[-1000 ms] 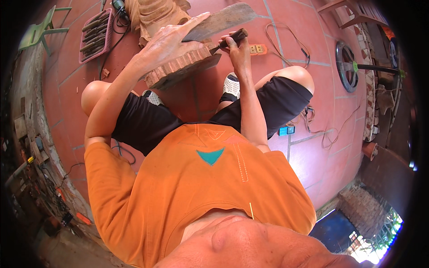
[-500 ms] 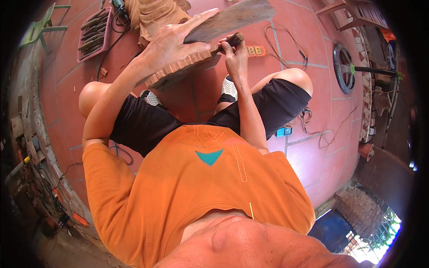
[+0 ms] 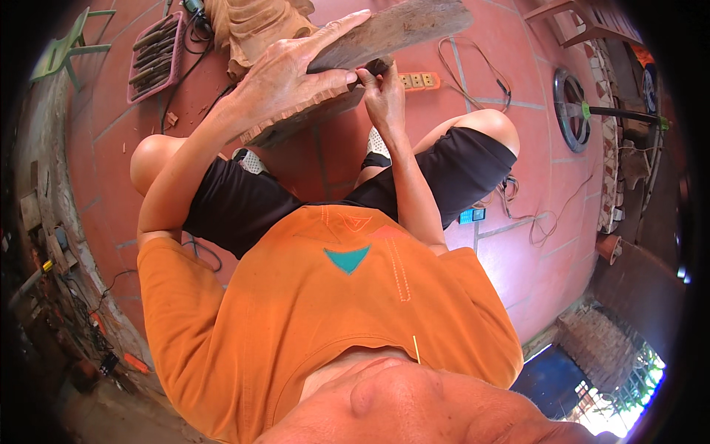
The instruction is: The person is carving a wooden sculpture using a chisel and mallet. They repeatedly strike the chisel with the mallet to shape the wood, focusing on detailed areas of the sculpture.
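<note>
My left hand [image 3: 285, 70] spans a grey-brown wooden board [image 3: 403, 31], with its thumb along the near side and its forefinger stretched along the far side. Below that hand is a thick wooden edge [image 3: 296, 118] with a row of notches, apparently part of the same piece. My right hand [image 3: 384, 100] is closed round a dark-handled tool, seemingly a chisel [image 3: 380, 65], close to my left thumb. The tool's working end is hidden at the wood.
A pink basket [image 3: 180, 55] of wooden-handled tools stands at the far left, beside a carved wooden piece [image 3: 255, 29]. An orange power strip [image 3: 418, 81] and its cord [image 3: 484, 55] lie on the red tiles. A round-based stand [image 3: 571, 111] is at the right.
My right hand and the tool have shifted slightly left, uncovering more of the power strip. The board's far end has moved a little to the right. My left hand has barely moved.
</note>
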Action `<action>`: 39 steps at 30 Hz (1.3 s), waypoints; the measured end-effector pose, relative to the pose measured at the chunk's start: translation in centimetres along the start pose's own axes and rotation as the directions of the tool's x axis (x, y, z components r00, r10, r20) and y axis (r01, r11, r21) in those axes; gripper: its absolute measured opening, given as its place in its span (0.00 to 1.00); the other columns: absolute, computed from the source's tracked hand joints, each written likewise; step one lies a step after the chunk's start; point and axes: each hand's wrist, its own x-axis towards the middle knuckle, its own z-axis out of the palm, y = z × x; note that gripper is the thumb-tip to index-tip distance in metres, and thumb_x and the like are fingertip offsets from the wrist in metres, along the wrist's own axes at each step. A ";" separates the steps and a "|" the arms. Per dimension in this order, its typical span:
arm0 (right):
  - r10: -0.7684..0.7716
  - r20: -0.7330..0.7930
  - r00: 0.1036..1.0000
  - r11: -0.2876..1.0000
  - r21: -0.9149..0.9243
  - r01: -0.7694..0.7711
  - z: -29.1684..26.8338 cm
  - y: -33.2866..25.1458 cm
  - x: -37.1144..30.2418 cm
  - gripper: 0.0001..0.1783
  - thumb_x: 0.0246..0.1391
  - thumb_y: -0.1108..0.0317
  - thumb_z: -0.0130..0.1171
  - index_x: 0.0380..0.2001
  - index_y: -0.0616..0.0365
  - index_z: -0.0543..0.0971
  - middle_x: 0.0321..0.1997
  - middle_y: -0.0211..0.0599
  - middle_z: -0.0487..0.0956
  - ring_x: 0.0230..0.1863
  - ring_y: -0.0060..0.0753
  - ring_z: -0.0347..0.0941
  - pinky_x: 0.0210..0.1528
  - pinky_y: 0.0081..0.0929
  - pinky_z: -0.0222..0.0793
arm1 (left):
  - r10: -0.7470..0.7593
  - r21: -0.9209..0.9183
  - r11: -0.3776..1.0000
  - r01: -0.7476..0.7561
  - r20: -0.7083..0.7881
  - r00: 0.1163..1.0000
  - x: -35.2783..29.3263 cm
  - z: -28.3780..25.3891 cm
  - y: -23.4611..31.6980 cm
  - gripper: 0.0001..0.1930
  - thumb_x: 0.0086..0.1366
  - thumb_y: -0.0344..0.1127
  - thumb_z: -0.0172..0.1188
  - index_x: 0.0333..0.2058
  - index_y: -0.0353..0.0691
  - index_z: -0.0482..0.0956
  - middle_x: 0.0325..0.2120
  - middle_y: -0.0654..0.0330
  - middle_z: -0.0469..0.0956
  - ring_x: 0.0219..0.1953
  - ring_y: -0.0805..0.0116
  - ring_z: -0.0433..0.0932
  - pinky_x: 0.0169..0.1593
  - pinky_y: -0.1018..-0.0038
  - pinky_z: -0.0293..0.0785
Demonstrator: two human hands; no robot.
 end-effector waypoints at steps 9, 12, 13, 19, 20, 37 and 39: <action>0.172 0.028 0.985 0.948 0.266 -0.173 -0.3 3.5 0.1 0.10 0.66 0.74 0.58 0.47 0.59 0.71 0.39 0.35 0.81 0.36 0.27 0.79 0.35 0.27 0.76 | -0.239 0.212 0.957 0.196 0.204 0.949 -0.1 0.1 -1.2 0.40 0.63 0.48 0.66 0.72 0.57 0.58 0.46 0.41 0.80 0.48 0.39 0.79 0.54 0.54 0.74; 0.379 0.048 0.924 0.810 0.466 -0.357 -1.0 2.6 0.2 0.09 0.67 0.73 0.56 0.48 0.59 0.71 0.42 0.35 0.79 0.39 0.27 0.79 0.38 0.26 0.80 | -0.169 0.185 0.970 0.155 0.063 0.984 -0.6 -0.1 -2.9 0.40 0.63 0.51 0.66 0.71 0.50 0.60 0.42 0.38 0.81 0.46 0.38 0.80 0.53 0.54 0.74; 0.430 0.058 0.901 0.764 0.508 -0.397 -1.0 2.5 0.3 0.09 0.67 0.73 0.55 0.48 0.59 0.71 0.42 0.36 0.79 0.39 0.27 0.79 0.39 0.26 0.80 | -0.137 0.180 0.975 0.134 0.005 0.991 -0.8 -0.1 -3.5 0.41 0.62 0.51 0.66 0.70 0.48 0.61 0.42 0.39 0.82 0.47 0.39 0.80 0.53 0.55 0.74; 0.350 0.051 0.935 0.848 0.407 -0.340 -1.0 3.2 0.3 0.10 0.68 0.74 0.54 0.50 0.62 0.70 0.43 0.42 0.80 0.44 0.36 0.82 0.46 0.32 0.84 | -0.241 -0.028 0.970 0.240 -0.016 0.970 -1.0 -0.8 -4.4 0.35 0.63 0.53 0.68 0.58 0.31 0.72 0.38 0.49 0.83 0.38 0.60 0.84 0.46 0.65 0.78; 0.329 0.041 0.944 0.856 0.409 -0.316 -0.8 3.2 0.3 0.10 0.68 0.74 0.54 0.49 0.62 0.70 0.43 0.42 0.80 0.43 0.36 0.82 0.46 0.32 0.84 | -0.307 -0.090 0.947 0.309 0.037 0.951 -0.9 -1.0 -4.1 0.33 0.64 0.51 0.68 0.58 0.31 0.72 0.40 0.52 0.82 0.40 0.65 0.80 0.46 0.68 0.76; 0.160 0.003 0.987 0.958 0.242 -0.156 0.7 2.8 0.1 0.10 0.65 0.75 0.59 0.47 0.57 0.71 0.39 0.30 0.81 0.37 0.23 0.76 0.40 0.25 0.74 | -0.239 -0.227 0.946 0.231 -0.011 0.971 -0.4 -1.2 -2.9 0.31 0.63 0.49 0.69 0.54 0.28 0.75 0.36 0.53 0.81 0.40 0.70 0.79 0.46 0.70 0.75; 0.167 -0.005 0.986 0.960 0.230 -0.161 1.0 2.5 0.2 0.11 0.64 0.75 0.60 0.47 0.57 0.71 0.38 0.30 0.82 0.36 0.24 0.76 0.40 0.26 0.73 | -0.274 -0.165 0.947 0.276 0.037 0.961 -0.2 -1.8 -1.9 0.31 0.64 0.46 0.68 0.57 0.27 0.72 0.42 0.54 0.80 0.46 0.70 0.76 0.52 0.71 0.73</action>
